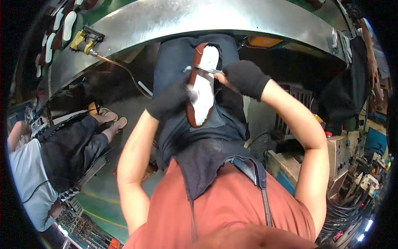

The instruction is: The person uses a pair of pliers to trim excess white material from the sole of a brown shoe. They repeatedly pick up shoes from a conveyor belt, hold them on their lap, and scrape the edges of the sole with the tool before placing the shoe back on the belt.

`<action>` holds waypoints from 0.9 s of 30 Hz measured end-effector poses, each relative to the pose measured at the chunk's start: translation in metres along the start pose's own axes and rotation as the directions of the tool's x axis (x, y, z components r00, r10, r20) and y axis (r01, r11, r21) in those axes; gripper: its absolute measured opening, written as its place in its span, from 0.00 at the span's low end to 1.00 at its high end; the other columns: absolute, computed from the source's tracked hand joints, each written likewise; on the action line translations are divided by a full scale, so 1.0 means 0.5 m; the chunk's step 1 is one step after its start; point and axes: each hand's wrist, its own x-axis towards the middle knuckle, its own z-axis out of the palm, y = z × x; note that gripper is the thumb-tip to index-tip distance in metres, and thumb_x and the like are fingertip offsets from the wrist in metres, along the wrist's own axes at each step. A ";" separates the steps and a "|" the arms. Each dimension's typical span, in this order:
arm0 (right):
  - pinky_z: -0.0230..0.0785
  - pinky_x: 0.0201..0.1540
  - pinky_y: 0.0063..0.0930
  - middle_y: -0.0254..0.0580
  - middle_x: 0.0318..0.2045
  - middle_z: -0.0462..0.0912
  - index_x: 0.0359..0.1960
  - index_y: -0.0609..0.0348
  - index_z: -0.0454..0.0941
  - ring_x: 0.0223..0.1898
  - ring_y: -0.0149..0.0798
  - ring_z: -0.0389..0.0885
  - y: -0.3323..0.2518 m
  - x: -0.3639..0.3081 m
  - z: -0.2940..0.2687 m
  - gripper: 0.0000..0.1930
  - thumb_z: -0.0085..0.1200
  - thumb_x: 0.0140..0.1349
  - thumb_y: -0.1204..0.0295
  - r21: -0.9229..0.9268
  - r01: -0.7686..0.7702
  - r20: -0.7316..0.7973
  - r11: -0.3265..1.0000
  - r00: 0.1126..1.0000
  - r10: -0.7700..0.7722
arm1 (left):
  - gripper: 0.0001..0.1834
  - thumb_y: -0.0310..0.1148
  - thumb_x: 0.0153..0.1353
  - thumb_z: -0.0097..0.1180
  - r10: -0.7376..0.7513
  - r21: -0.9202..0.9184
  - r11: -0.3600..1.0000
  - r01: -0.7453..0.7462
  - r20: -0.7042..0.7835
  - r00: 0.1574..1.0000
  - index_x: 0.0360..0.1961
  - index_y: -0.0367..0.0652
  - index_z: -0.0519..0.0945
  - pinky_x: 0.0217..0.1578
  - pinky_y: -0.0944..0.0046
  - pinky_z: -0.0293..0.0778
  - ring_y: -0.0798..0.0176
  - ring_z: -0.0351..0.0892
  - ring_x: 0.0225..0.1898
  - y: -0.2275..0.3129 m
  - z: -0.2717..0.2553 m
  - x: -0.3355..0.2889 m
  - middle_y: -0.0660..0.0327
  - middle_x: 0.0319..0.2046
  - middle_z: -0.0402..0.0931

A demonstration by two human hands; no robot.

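Note:
A brown leather shoe (204,95) lies bottom up along my apron-covered lap, its whitish underside facing me. My right hand (246,79), in a black fingerless glove, pinches a thin, shiny blade-like tool (212,71) that lies across the shoe's underside. My left hand (176,97), gloved the same way, is against the left side of the shoe. Motion smears its fingers, so their grip does not show clearly. The tool's left end reaches close to that hand.
A metal workbench (166,20) curves beyond my knees. On its left lie a yellow air-powered nailer (85,41) with a hose (120,66) and several white-and-brown soles (69,25). Another person (62,153) sits at left. Machinery (340,153) and cables stand at right.

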 end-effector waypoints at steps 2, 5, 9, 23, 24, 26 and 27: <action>0.72 0.30 0.42 0.61 0.21 0.77 0.25 0.66 0.79 0.24 0.57 0.78 0.017 -0.003 0.071 0.22 0.44 0.63 0.58 0.105 0.039 -0.195 0.994 0.981 -0.018 | 0.26 0.37 0.64 0.43 0.062 -0.497 0.853 -0.161 -0.210 0.976 0.61 0.37 0.62 0.50 0.60 0.69 0.54 0.75 0.48 -0.076 0.025 0.076 0.50 0.47 0.75; 0.72 0.30 0.36 0.53 0.20 0.79 0.26 0.65 0.78 0.24 0.46 0.82 0.051 -0.014 0.043 0.27 0.39 0.67 0.51 0.647 -0.386 0.312 0.658 0.921 0.233 | 0.24 0.40 0.68 0.38 0.348 0.564 0.824 -0.057 -0.425 0.836 0.60 0.36 0.60 0.47 0.54 0.72 0.46 0.77 0.45 -0.147 0.040 0.150 0.44 0.45 0.75; 0.70 0.28 0.32 0.44 0.17 0.77 0.24 0.64 0.76 0.19 0.36 0.78 0.062 0.003 -0.089 0.29 0.39 0.67 0.49 0.017 -0.074 0.347 0.997 0.936 0.064 | 0.26 0.39 0.65 0.42 0.259 0.493 0.869 0.041 -0.524 0.811 0.60 0.37 0.56 0.41 0.43 0.68 0.33 0.72 0.45 -0.053 0.072 0.137 0.34 0.48 0.68; 0.64 0.27 0.22 0.31 0.18 0.69 0.28 0.60 0.73 0.22 0.25 0.69 -0.016 -0.136 0.169 0.25 0.35 0.70 0.51 0.770 -0.359 0.273 0.528 0.932 0.237 | 0.33 0.40 0.64 0.49 0.023 -0.895 0.446 -0.017 -0.008 1.000 0.66 0.37 0.54 0.65 0.60 0.53 0.57 0.59 0.65 -0.163 0.107 -0.071 0.55 0.64 0.57; 0.63 0.27 0.21 0.30 0.18 0.69 0.28 0.60 0.73 0.22 0.24 0.68 -0.011 -0.144 0.208 0.25 0.35 0.70 0.51 0.802 -0.345 0.247 0.487 0.935 0.255 | 0.31 0.38 0.65 0.47 0.142 -0.670 0.731 -0.131 -0.039 0.989 0.66 0.38 0.54 0.64 0.60 0.54 0.58 0.59 0.64 -0.218 0.112 -0.054 0.55 0.64 0.58; 0.63 0.27 0.22 0.30 0.19 0.69 0.29 0.61 0.73 0.23 0.25 0.68 -0.012 -0.149 0.223 0.25 0.35 0.70 0.51 0.801 -0.427 0.321 0.419 0.898 0.301 | 0.27 0.36 0.66 0.45 0.245 -0.331 0.906 -0.263 -0.097 0.965 0.63 0.39 0.58 0.61 0.61 0.58 0.60 0.63 0.61 -0.223 0.120 -0.019 0.56 0.61 0.62; 0.63 0.27 0.22 0.30 0.20 0.69 0.29 0.61 0.73 0.23 0.25 0.68 -0.012 -0.150 0.225 0.25 0.34 0.70 0.51 0.798 -0.466 0.357 0.382 0.876 0.324 | 0.25 0.36 0.66 0.45 0.217 -0.311 0.914 -0.259 -0.166 0.962 0.61 0.39 0.60 0.58 0.61 0.62 0.60 0.67 0.58 -0.226 0.127 -0.007 0.55 0.58 0.66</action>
